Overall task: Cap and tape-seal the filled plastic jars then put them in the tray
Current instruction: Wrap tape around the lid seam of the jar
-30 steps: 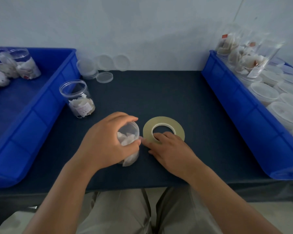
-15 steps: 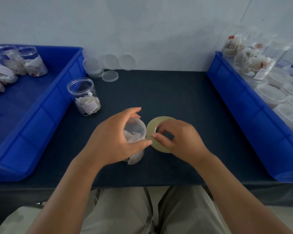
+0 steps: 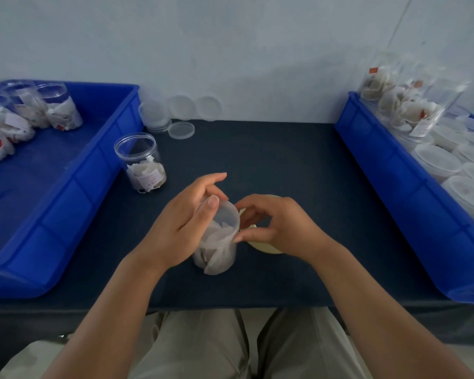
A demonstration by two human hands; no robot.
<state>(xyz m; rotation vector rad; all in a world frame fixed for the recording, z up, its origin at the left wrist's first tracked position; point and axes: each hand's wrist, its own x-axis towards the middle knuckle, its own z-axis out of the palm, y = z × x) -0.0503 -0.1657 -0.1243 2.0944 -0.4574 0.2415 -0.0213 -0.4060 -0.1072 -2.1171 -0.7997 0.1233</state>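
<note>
Yellowish tape is the likely trouble. The tape roll (image 3: pixel 266 248) sits in the curled fingers of the right hand (image 3: pixel 282 228), whose thumb and forefinger reach to the lid seam of the capped jar (image 3: pixel 219 242). If the free end lands crooked or off the seam, it would probably wrinkle and leave a gap. The left hand (image 3: pixel 186 222) wraps the jar from the side, thumb laid over its lid, at the middle of the dark table (image 3: pixel 285 165). A loose hold could let it turn or tip as the tape pulls. White flakes fill this jar. An uncapped jar (image 3: pixel 144 162) with similar pieces and a label stands beside the left tray (image 3: pixel 66 203), which holds several filled jars (image 3: pixel 58 110). Spare lids (image 3: pixel 181 129) lie behind. The right tray (image 3: pixel 394 170) carries more jars (image 3: pixel 411 105) and white tubs (image 3: pixel 435 161), whose contents I cannot tell.
</note>
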